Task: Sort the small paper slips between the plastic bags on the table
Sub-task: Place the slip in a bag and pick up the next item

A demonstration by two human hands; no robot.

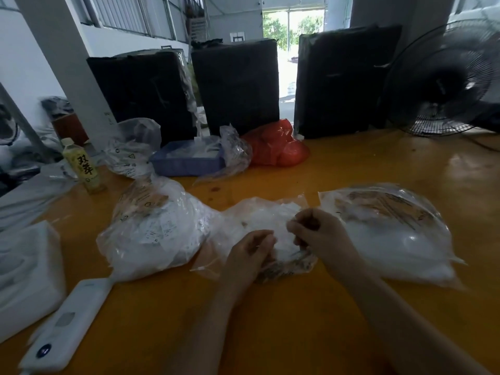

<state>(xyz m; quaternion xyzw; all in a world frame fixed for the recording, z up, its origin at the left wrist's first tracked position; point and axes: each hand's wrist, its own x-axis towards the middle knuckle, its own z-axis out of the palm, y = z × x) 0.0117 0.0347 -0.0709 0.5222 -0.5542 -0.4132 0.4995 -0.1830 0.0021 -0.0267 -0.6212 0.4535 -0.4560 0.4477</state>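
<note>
Three clear plastic bags of white paper slips lie on the yellow table (pixel 270 320). The left bag (pixel 154 231) is bulging and the right bag (pixel 392 234) lies flatter. Between them sits the middle bag (pixel 267 217), and both my hands are at it. My left hand (pixel 249 255) has its fingers curled on the plastic and slips near the front of that bag. Just to its right, my right hand (pixel 316 231) is curled over the white slips and seems to pinch some. The image is blurred, so single slips are hard to make out.
Further back stand a blue tray (pixel 186 161) with more clear bags, a red bag (pixel 278 144), three black-wrapped boxes (pixel 235 85) and a fan (pixel 443 77). A drink bottle (pixel 82 163), a white box (pixel 24 274) and a white power bank (pixel 65 326) occupy the left side.
</note>
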